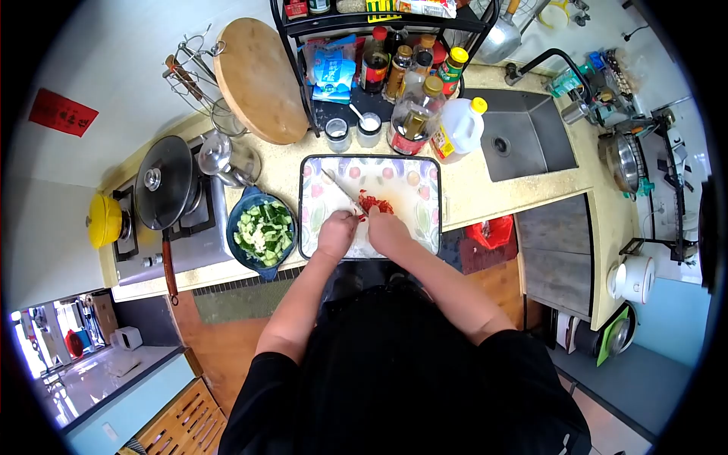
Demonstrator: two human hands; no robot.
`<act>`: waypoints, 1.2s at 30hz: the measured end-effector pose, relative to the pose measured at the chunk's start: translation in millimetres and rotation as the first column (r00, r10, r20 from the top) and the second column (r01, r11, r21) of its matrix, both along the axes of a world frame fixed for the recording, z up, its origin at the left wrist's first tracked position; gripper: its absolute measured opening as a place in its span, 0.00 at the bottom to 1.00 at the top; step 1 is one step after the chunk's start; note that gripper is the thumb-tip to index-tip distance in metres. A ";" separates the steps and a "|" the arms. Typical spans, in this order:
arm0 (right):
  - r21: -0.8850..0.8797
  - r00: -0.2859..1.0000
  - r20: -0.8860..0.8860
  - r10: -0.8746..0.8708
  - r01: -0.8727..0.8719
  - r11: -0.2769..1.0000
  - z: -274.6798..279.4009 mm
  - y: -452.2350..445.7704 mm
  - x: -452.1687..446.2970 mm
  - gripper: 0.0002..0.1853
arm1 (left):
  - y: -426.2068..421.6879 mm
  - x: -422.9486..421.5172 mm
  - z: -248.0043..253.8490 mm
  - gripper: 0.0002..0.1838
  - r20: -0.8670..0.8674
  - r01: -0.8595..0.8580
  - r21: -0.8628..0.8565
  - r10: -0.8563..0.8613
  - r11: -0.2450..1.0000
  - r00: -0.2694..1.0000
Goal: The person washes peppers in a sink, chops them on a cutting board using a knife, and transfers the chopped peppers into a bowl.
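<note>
The bench [472, 199] is supporting a rimmed board [415, 227], likely for containing red bits [375, 202]; the right hand [387, 233] is gripping a knife [343, 190]; the left hand [338, 233] is resting curled, contents unclear.

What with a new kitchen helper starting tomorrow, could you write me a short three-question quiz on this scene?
1. True or false: the bowl of green pieces sits on top of the cutting board.

2. Pick one: what colour are the chopped pieces near the knife?
A. Green
B. Red
C. White

3. Short answer: which of the person's hands is nearer the bowl?

Key:
1. False; the bowl stands beside the cutting board.
2. B.
3. The left hand.
</note>
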State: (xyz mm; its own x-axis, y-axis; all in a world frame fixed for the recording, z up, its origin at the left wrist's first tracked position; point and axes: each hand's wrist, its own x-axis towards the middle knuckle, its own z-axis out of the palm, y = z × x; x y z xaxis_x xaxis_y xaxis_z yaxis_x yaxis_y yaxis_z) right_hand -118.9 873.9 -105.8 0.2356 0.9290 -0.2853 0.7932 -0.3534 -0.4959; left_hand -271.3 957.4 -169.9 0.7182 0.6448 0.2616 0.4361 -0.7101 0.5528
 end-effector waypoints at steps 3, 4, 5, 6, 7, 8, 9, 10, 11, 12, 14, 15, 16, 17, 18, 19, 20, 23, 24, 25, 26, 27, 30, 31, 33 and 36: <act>-0.007 1.000 -0.012 0.012 -0.012 1.000 0.5 1.7 8.8 0.11 | -0.2 0.3 0.0 0.03 -0.003 0.007 -0.028 -0.007 1.000 1.000; -0.005 1.000 -0.015 0.013 -0.013 1.000 3.2 0.4 10.0 0.11 | 0.7 1.4 0.5 0.04 -0.005 0.008 -0.040 -0.009 0.999 1.000; -0.004 1.000 -0.017 0.015 -0.015 1.000 10.2 -1.4 9.9 0.11 | 2.2 3.0 0.8 0.04 -0.016 0.009 -0.051 -0.010 0.999 1.000; -0.003 1.000 -0.021 0.016 -0.017 1.000 17.1 -3.1 8.8 0.11 | 4.0 4.7 1.2 0.04 -0.029 0.011 -0.062 -0.013 0.998 1.000; -0.034 0.999 -0.011 0.039 -0.040 0.999 24.8 -3.4 8.3 0.10 | 6.5 7.5 1.7 0.04 -0.039 0.013 -0.072 -0.016 0.997 0.999; -0.066 0.998 0.000 0.060 -0.060 0.996 37.3 -3.0 6.9 0.09 | 8.4 10.1 4.8 0.04 -0.052 0.022 -0.080 -0.026 0.997 0.998; -0.100 0.997 0.009 0.080 -0.078 0.992 43.3 -2.7 6.8 0.09 | 10.0 12.0 8.1 0.04 -0.065 0.032 -0.090 -0.038 0.995 0.997; -0.104 0.997 0.008 0.081 -0.079 0.991 41.9 -2.1 7.3 0.09 | 11.0 13.0 10.3 0.04 -0.079 0.042 -0.101 -0.050 0.994 0.996; -0.108 0.996 0.005 0.084 -0.083 0.991 38.4 -0.9 7.4 0.09 | 12.8 13.5 9.7 0.04 -0.096 0.058 -0.100 -0.068 0.993 0.993; -0.113 0.996 0.000 0.088 -0.087 0.990 33.8 -0.7 6.5 0.09 | 14.7 13.2 8.8 0.04 -0.115 0.074 -0.100 -0.085 0.992 0.990; -0.093 0.998 -0.006 0.059 -0.060 0.994 20.7 -0.9 3.2 0.10 | 15.8 10.7 6.8 0.05 -0.135 0.092 -0.078 -0.102 0.993 0.986; -0.079 0.999 -0.010 0.045 -0.046 0.996 13.8 0.4 1.7 0.11 | 16.2 10.2 6.3 0.05 -0.135 0.096 -0.052 -0.102 0.994 0.986; -0.075 0.999 -0.014 0.036 -0.037 0.996 7.3 0.4 -0.3 0.11 | 14.8 8.9 6.5 0.05 -0.134 0.102 -0.027 -0.105 0.994 0.985; -0.069 1.000 -0.015 0.025 -0.026 0.997 5.1 1.6 -2.2 0.12 | 12.8 6.0 6.0 0.05 -0.109 0.110 -0.010 -0.110 0.994 0.988; -0.055 1.000 -0.006 0.016 -0.016 0.998 4.1 6.5 2.2 0.12 | 14.1 7.2 6.0 0.06 -0.075 0.113 0.017 -0.112 0.993 0.991; -0.063 1.000 -0.010 0.029 -0.030 0.998 2.4 6.6 5.3 0.11 | 12.8 6.3 4.9 0.06 -0.045 0.121 0.035 -0.119 0.992 0.992; -0.074 0.999 -0.013 0.041 -0.042 0.996 6.9 6.7 8.6 0.10 | 13.0 5.9 2.1 0.06 0.019 0.114 0.051 -0.115 0.992 0.993; -0.082 0.999 -0.020 0.050 -0.052 0.995 22.0 2.6 11.9 0.09 | 12.6 5.2 -2.3 0.05 0.031 0.087 -0.008 -0.087 0.996 0.996; -0.078 0.999 -0.022 0.050 -0.051 0.996 25.4 2.8 12.4 0.09 | 13.5 6.0 -0.3 0.05 0.016 0.079 -0.025 -0.079 0.997 0.997; -0.069 0.999 -0.020 0.045 -0.046 0.997 25.4 2.5 12.1 0.10 | 14.4 6.6 1.8 0.04 0.002 0.069 -0.042 -0.069 0.997 0.998; -0.061 0.999 -0.017 0.041 -0.042 0.997 25.9 2.1 11.8 0.12 | 15.7 8.1 3.9 0.04 -0.011 0.058 -0.060 -0.058 0.997 0.998; -0.056 0.999 -0.016 0.038 -0.039 0.998 25.7 1.5 11.4 0.14 | 17.9 9.1 2.7 0.04 -0.020 0.079 -0.037 -0.080 0.996 0.997; -0.087 0.995 -0.030 0.092 -0.094 0.992 28.3 2.4 10.5 0.14 | 20.8 9.5 0.9 0.04 -0.035 0.134 -0.010 -0.135 0.991 0.990; -0.101 0.998 -0.021 0.067 -0.069 0.992 21.2 3.8 9.8 0.14 | 21.3 8.5 0.9 0.05 -0.027 0.141 -0.018 -0.141 0.990 0.990; -0.130 1.000 -0.012 0.016 -0.018 0.991 7.9 4.6 3.9 0.14 | 19.1 3.8 -0.3 0.06 -0.034 0.150 -0.016 -0.150 0.989 0.988; -0.117 0.999 -0.045 0.005 -0.010 0.993 13.2 2.2 10.6 0.13 | 20.4 7.4 2.3 0.08 -0.014 0.159 0.047 -0.159 0.986 0.987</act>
